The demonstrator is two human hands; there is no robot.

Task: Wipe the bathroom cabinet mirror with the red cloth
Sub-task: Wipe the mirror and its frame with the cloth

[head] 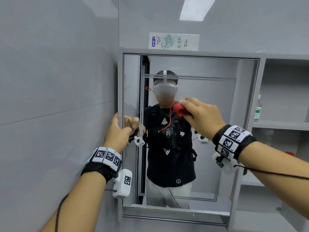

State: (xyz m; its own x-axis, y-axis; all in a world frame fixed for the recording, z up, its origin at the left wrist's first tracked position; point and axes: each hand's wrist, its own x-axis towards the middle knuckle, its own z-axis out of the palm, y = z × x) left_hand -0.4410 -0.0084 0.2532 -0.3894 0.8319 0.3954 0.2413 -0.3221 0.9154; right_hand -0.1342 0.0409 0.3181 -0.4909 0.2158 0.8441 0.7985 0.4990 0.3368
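Wiping is judged to be the step in hand. The bathroom cabinet mirror [215, 164] fills the middle of the view, set in a grey frame against a grey tiled wall, with open shelves [284, 125] just beside it on the right. A toothpaste box [173, 41] is seen lying on top of the cabinet.

The mirror's left edge is gripped by the left hand [115, 131], whose fingers are curled round the rim of the door, so the panel is steadied. The right hand [204, 116] is raised to the upper middle of the glass, its fingers closed round the red cloth [179, 110]. The cloth is bunched into a small wad and appears to be pressed against the mirror, though contact cannot be confirmed from this angle.

Only a small patch of glass is covered by the cloth, and no streaks can be made out, so how much has been cleaned cannot be told. For the next move, steady pressure and broad strokes across and down the glass would be called for, with the cloth spread flatter and the door held firm so that it is not swung.
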